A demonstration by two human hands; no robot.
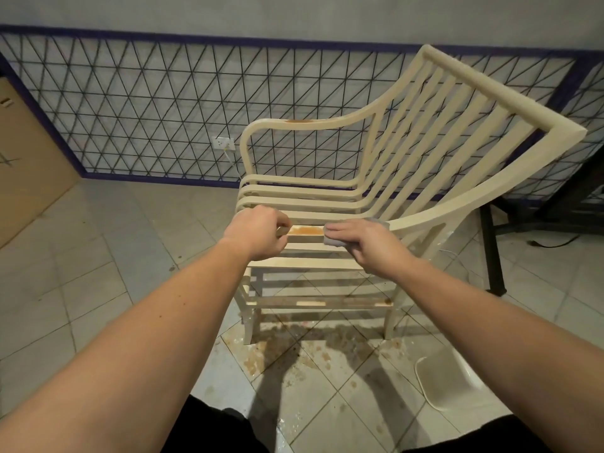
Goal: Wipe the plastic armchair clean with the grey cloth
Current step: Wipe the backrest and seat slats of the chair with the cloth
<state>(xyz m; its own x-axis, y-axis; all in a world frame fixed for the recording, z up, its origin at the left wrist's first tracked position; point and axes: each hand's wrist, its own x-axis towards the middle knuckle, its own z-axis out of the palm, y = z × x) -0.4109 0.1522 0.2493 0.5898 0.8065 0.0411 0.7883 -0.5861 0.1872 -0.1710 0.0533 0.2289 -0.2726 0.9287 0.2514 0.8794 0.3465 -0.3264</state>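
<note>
A cream plastic armchair (pixel 421 125) with a slatted back and seat stands on the tiled floor, seen from its side. The near armrest carries an orange-brown stain (pixel 305 229); a similar stain marks the far armrest. My left hand (pixel 258 233) grips the front end of the near armrest, fingers curled round it. Just right of the stain, my right hand (pixel 362 240) presses the grey cloth (pixel 333 241) onto the same armrest. Most of the cloth is hidden under the fingers.
Brown splashes spot the wet tiles under and before the chair. A white basin (pixel 446 382) lies on the floor at the right. Behind stand a patterned wall with a socket (pixel 223 142), a brown board (pixel 26 165) at left and a black frame (pixel 493 250) at right.
</note>
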